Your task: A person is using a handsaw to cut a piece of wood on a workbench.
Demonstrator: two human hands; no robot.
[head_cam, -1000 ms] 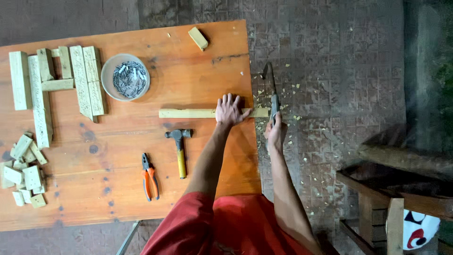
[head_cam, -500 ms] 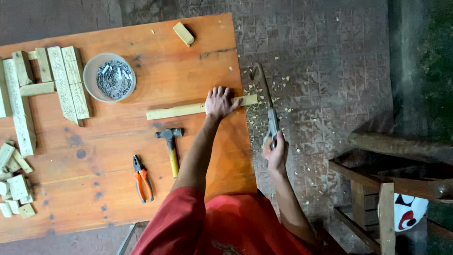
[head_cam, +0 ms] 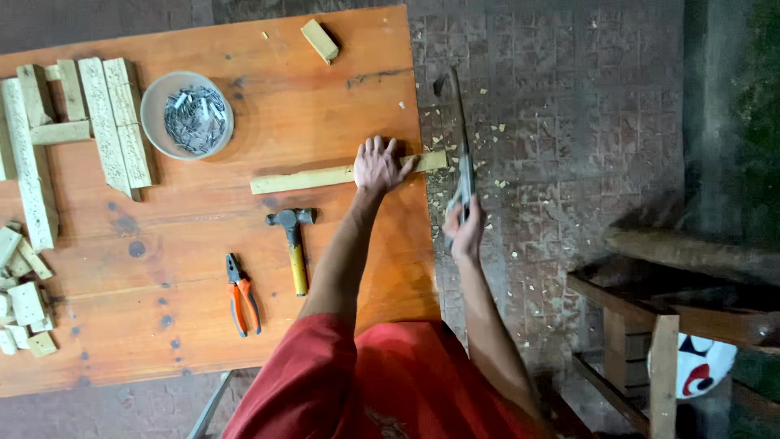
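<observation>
Your pale wooden strip [head_cam: 325,176] lies flat across the table's right edge, its end overhanging beside the upright handsaw [head_cam: 464,162] blade.

An orange-brown wooden table [head_cam: 122,325] fills nine o'clock, grey patterned paving [head_cam: 552,106] strewn with pale wood chips lies at one o'clock, dark wooden furniture [head_cam: 650,325] at four.

Left hand [head_cam: 379,165] pins wood strip [head_cam: 313,178]; right hand [head_cam: 465,230] seemingly grips saw [head_cam: 463,154].
</observation>
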